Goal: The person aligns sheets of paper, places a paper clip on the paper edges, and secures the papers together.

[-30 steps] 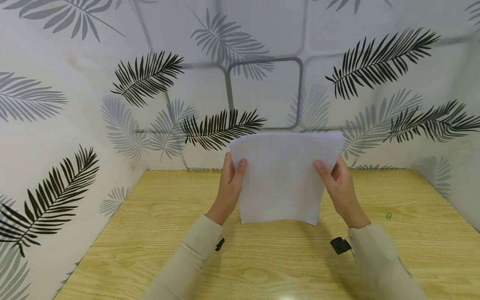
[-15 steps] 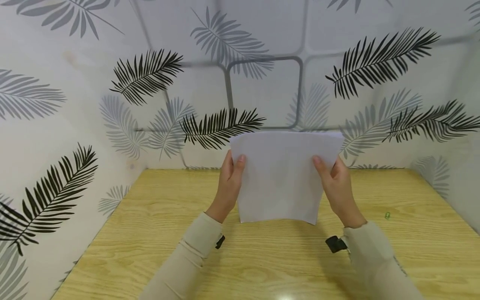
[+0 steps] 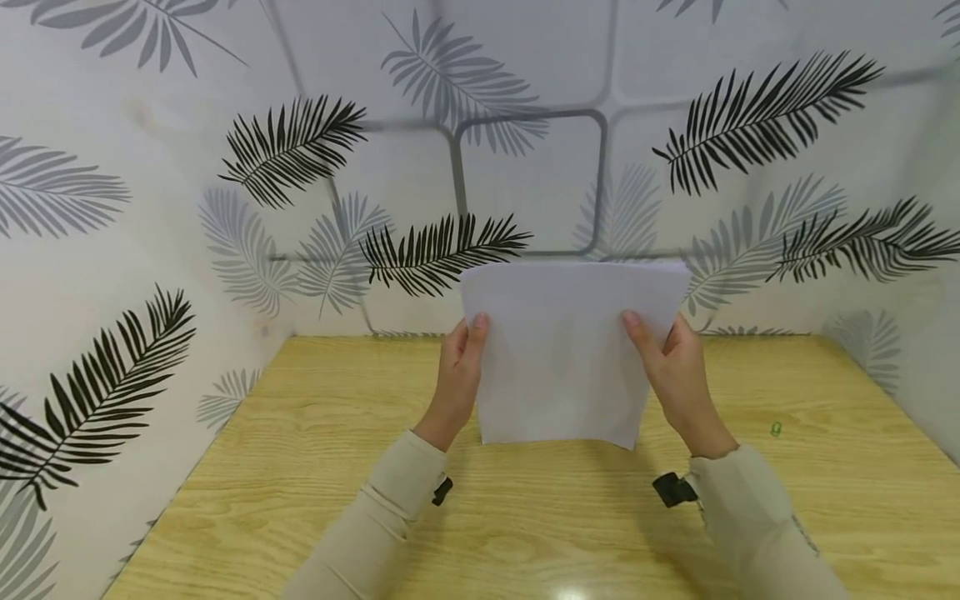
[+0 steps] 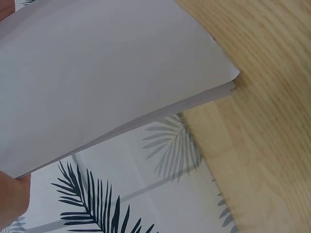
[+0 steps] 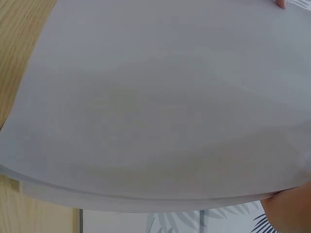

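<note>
A stack of white paper sheets is held upright, slightly bowed, with its lower edge at or close to the tabletop. My left hand grips its left side, thumb on the near face and fingers behind. On the opposite side my right hand holds it the same way. In the left wrist view, the layered edges of the sheets show at one corner. The right wrist view is mostly filled by the paper's face, with part of the right hand at its edge.
A small green paper clip lies on the wooden table to the right of my right hand. Behind the table stands a wall with a leaf pattern. Dark wrist straps hang below the sleeves.
Both hands keep hold of the paper stack, which stays nearly in place. The thumbs have shifted slightly on its face, and the right forearm has edged slightly left.
</note>
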The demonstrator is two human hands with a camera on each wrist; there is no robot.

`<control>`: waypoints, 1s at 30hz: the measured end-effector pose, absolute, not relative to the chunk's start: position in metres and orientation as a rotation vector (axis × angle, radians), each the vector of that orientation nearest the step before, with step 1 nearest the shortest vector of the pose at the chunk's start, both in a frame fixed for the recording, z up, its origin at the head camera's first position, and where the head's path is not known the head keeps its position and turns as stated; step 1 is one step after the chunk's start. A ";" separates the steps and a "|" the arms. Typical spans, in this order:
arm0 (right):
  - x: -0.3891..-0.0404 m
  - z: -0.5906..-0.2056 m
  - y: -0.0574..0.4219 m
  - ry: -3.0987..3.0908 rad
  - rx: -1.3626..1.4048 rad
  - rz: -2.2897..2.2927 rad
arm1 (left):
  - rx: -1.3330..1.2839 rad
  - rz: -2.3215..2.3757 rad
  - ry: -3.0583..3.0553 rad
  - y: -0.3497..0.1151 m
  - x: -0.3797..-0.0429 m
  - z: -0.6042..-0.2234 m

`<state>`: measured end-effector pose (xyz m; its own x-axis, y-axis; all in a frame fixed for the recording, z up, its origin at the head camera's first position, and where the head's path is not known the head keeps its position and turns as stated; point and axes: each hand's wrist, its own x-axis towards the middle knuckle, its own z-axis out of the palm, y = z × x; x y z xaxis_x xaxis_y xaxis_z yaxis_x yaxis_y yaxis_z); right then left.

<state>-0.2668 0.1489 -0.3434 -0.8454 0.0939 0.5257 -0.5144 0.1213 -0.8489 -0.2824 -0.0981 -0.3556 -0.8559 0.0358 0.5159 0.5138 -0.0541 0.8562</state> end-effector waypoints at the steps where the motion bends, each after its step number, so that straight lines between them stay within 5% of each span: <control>1: -0.267 -0.344 0.149 -1.953 0.406 1.775 | -0.587 -1.979 -1.889 -0.098 -0.283 -0.357; 22: -0.266 -0.342 0.154 -1.860 0.497 1.909 | -0.758 -1.887 -1.884 -0.101 -0.283 -0.348; 30: -0.265 -0.343 0.155 -1.826 0.496 1.950 | -0.797 -2.117 -2.084 -0.115 -0.288 -0.372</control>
<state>-0.2654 0.1553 -0.3429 -0.8478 0.0610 0.5268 -0.5297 -0.0482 -0.8468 -0.2876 -0.1149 -0.3717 -0.8637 0.3054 0.4010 0.3961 -0.0809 0.9146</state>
